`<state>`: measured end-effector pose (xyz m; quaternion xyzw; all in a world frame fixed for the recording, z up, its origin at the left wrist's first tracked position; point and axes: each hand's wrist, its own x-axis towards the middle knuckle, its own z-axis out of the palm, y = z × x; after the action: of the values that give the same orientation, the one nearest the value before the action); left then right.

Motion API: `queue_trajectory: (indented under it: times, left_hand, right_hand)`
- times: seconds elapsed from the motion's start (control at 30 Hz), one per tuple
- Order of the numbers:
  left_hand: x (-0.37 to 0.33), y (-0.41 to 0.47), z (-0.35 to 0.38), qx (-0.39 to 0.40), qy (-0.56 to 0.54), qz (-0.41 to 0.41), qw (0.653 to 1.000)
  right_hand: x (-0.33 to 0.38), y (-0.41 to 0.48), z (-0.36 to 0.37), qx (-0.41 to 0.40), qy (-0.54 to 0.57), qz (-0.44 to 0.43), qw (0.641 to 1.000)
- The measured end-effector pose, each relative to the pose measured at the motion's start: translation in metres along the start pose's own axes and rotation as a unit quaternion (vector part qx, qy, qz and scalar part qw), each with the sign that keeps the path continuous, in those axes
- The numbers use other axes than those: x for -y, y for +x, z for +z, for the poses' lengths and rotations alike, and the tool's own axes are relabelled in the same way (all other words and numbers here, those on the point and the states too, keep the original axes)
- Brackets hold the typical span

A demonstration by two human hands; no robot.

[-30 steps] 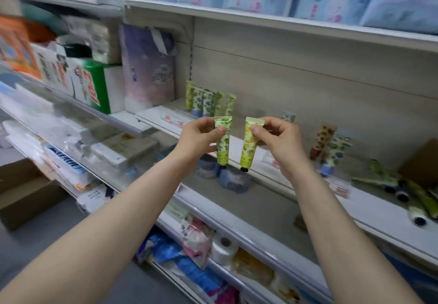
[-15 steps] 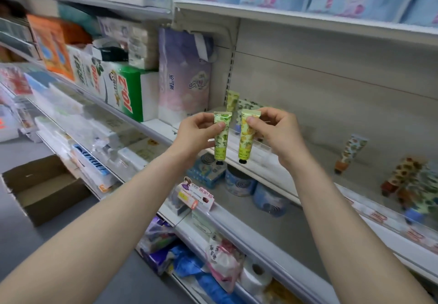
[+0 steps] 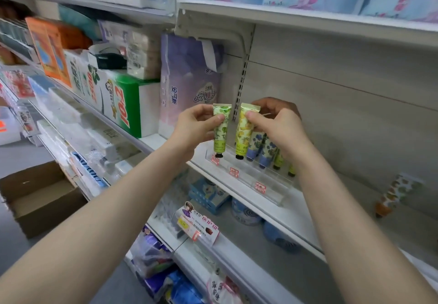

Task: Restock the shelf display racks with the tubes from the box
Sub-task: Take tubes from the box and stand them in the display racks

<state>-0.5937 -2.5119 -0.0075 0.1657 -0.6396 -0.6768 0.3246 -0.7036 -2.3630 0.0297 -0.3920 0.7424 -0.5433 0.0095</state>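
My left hand (image 3: 194, 126) pinches a green leaf-print tube (image 3: 221, 130) by its crimped top, cap down. My right hand (image 3: 279, 126) holds a yellow tube (image 3: 244, 131) the same way, right beside it. Both tubes hang upright with their black caps just above the left end of a clear acrylic display rack (image 3: 251, 175) on the white shelf (image 3: 286, 216). Several blue and green tubes (image 3: 260, 148) stand in the rack behind my right hand, partly hidden by it. An open cardboard box (image 3: 40, 197) sits on the floor at the lower left.
A purple tissue pack (image 3: 187, 83) and a green-and-white box (image 3: 123, 104) stand just left of the rack. An orange-capped tube (image 3: 398, 193) leans against the back wall at right. The shelf above (image 3: 308, 19) overhangs. Blue boxes and round tins lie on the shelf below.
Both hands carried their tubes to the left along the shelf and lower, down to the left end of the rack. The view turned left; the box on the floor came into view.
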Motion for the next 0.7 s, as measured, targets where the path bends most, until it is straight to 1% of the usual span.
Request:
queue_trajectory:
  times: [0.17, 0.3, 0.47, 0.6, 0.7]
  left_hand:
    - [0.009, 0.032, -0.006, 0.016, -0.006, -0.004, 1.000]
    - [0.013, 0.057, -0.012, 0.049, -0.017, -0.021, 0.998]
    - [0.015, 0.087, -0.018, 0.085, -0.066, -0.035, 0.994]
    - [0.016, 0.098, -0.022, 0.114, -0.047, -0.016, 0.992]
    - [0.020, 0.104, -0.027, 0.132, -0.046, -0.024, 0.990]
  right_hand:
    - [0.000, 0.022, 0.007, -0.004, -0.067, 0.009, 0.998]
    - [0.003, 0.038, 0.013, -0.026, -0.097, 0.042, 0.994]
    - [0.009, 0.051, 0.021, -0.039, -0.178, 0.048, 0.982]
    - [0.009, 0.055, 0.026, -0.043, -0.231, 0.060, 0.970]
    - [0.009, 0.056, 0.032, -0.052, -0.263, 0.067, 0.961]
